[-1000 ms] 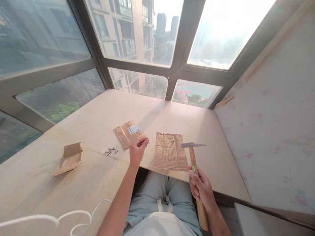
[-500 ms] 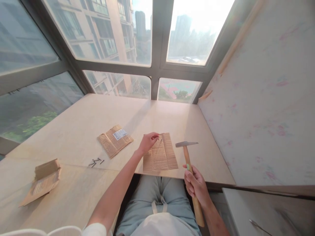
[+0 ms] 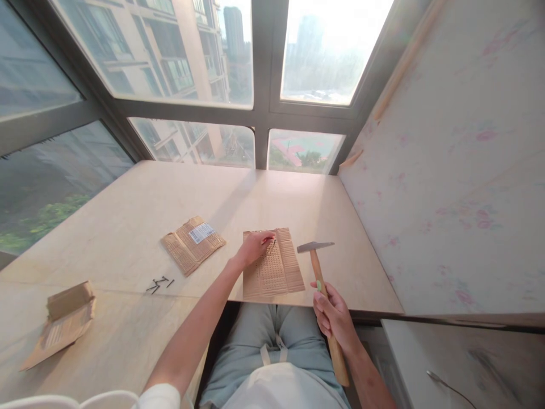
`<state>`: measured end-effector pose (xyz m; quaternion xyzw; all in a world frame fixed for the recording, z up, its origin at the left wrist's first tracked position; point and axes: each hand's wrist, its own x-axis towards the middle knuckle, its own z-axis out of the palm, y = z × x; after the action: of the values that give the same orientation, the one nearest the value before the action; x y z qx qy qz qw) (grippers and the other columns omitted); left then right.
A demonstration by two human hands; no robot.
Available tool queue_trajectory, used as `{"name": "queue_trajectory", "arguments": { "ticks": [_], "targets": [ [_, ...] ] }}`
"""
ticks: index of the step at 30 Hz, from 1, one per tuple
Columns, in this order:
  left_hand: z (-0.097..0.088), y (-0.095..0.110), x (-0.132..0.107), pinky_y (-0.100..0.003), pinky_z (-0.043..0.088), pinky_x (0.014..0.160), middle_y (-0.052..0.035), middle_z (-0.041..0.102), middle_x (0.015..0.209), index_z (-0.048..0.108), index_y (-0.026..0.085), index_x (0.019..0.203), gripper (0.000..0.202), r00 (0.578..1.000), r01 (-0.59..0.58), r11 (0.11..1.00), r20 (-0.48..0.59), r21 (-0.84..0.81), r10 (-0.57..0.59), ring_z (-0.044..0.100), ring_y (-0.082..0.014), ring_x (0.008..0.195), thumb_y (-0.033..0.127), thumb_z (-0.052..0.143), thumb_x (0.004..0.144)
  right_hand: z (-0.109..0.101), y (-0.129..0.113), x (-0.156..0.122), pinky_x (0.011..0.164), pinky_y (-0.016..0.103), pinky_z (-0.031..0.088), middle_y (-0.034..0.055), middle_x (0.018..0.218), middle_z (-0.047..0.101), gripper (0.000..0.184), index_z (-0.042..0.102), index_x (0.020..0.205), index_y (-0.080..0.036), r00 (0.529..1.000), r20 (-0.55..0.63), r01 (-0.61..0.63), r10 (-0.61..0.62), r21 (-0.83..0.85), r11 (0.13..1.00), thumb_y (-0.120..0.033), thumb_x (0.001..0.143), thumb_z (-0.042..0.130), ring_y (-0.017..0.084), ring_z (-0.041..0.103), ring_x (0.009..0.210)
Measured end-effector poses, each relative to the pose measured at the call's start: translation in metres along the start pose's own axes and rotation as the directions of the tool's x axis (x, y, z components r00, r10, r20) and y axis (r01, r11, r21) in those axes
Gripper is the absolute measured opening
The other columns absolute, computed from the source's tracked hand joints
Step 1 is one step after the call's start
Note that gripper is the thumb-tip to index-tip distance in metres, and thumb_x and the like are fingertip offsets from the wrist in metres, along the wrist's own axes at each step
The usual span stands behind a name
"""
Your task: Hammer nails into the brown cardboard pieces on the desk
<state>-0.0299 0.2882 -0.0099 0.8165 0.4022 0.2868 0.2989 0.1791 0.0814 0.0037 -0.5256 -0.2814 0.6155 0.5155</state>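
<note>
My left hand (image 3: pixel 254 248) rests over the upper part of a ridged brown cardboard piece (image 3: pixel 293 272). Its thumb and fingers are pinched together around a small dark nail (image 3: pixel 274 242), partly hidden by the fingertips. Rows of small holes or marks cover the cardboard's middle. To the right, my right hand (image 3: pixel 334 315) is wrapped around the wooden handle of a hammer (image 3: pixel 317 264). The hammer is held upright at a slant, its metal head above the table and apart from the cardboard.
Several loose dark nails (image 3: pixel 160 283) lie on the table (image 3: pixel 298 199) to the left. Beyond them is a folded cardboard piece (image 3: pixel 183 250) with a white label. An opened cardboard box (image 3: pixel 70 318) lies far left. A wall (image 3: pixel 447 199) bounds the right side.
My left fingertips have shifted slightly right and down over the cardboard. The hammer stays in my right hand, almost unmoved. The whole view has turned a little.
</note>
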Motion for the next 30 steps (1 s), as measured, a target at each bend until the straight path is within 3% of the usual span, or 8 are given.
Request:
{"name": "queue_trajectory", "arguments": {
  "ticks": [11, 18, 30],
  "targets": [
    [-0.0001, -0.0017, -0.0002, -0.03, 0.05, 0.084, -0.0032, 0.072, 0.105, 0.067, 0.024, 0.11, 0.03, 0.997, -0.024, 0.997, 0.07, 0.067, 0.019, 0.066, -0.0184, 0.092, 0.018, 0.049, 0.088, 0.0029, -0.0003, 0.0043, 0.025, 0.011, 0.025, -0.0114, 0.059, 0.04, 0.045, 0.049, 0.109, -0.022, 1.0, -0.003, -0.004, 0.004, -0.008, 1.0, -0.05, 0.079, 0.068, 0.001, 0.026, 0.033],
    [0.0051, -0.0039, -0.0034, -0.032, 0.053, 0.083, -0.0057, 0.073, 0.102, 0.068, 0.021, 0.108, 0.026, 1.0, 0.022, 1.0, -0.012, -0.001, -0.022, 0.067, -0.0195, 0.091, 0.021, 0.054, 0.086, 0.0009, 0.0025, 0.0024, 0.024, 0.011, 0.025, -0.0115, 0.059, 0.041, 0.043, 0.049, 0.109, -0.022, 1.0, 0.001, -0.015, 0.015, -0.019, 1.0, -0.048, 0.08, 0.067, 0.001, 0.026, 0.033],
    [0.0058, -0.0006, -0.0062, -0.033, 0.053, 0.085, -0.0049, 0.074, 0.1, 0.068, 0.021, 0.103, 0.021, 0.997, 0.061, 0.996, -0.047, -0.07, -0.065, 0.069, -0.0198, 0.092, 0.021, 0.056, 0.086, -0.0002, 0.0032, 0.0024, 0.024, 0.011, 0.025, -0.0121, 0.058, 0.041, 0.045, 0.049, 0.108, -0.021, 1.0, -0.009, -0.016, 0.015, -0.017, 1.0, -0.049, 0.079, 0.068, 0.001, 0.025, 0.032]
  ]
}}
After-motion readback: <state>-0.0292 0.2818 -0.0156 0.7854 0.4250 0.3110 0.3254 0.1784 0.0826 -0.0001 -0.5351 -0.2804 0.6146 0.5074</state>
